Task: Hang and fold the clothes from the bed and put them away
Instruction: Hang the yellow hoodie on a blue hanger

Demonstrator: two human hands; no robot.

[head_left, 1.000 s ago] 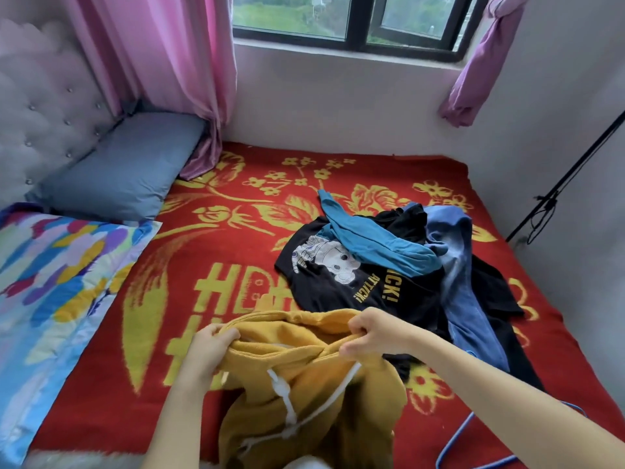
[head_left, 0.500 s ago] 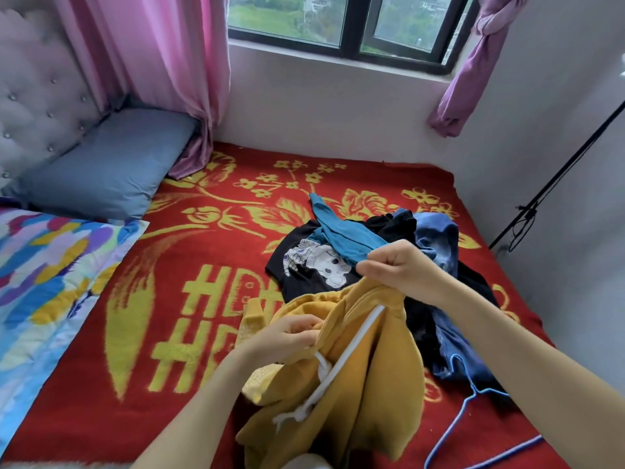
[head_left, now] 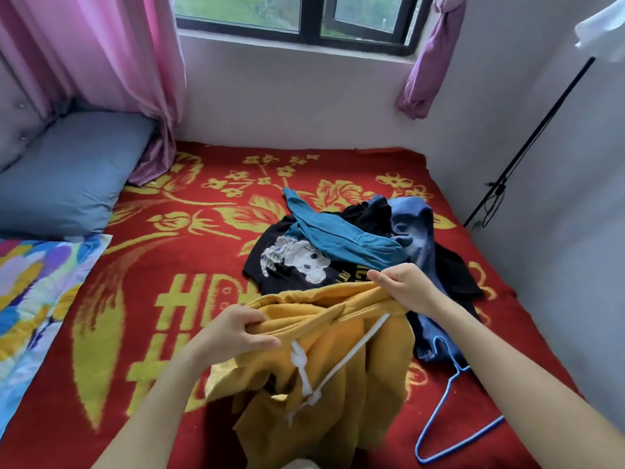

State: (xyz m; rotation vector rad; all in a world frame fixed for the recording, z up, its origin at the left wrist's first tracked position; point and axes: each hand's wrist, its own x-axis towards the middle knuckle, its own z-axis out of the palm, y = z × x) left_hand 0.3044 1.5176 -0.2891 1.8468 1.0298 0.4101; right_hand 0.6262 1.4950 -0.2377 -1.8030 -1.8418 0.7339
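Held the yellow hoodie [head_left: 341, 384] above the bed's [head_left: 162, 272] near edge; pinched its bunched rim with the left hand [head_left: 233, 336], gripped it higher with the curled right hand [head_left: 404, 287].

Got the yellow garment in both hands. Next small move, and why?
Probably spread the hands apart and lift, to open the yellow garment out: the left hand and right hand each grip its bunched top edge, and it hangs crumpled. The blue hanger lies ready beside it.
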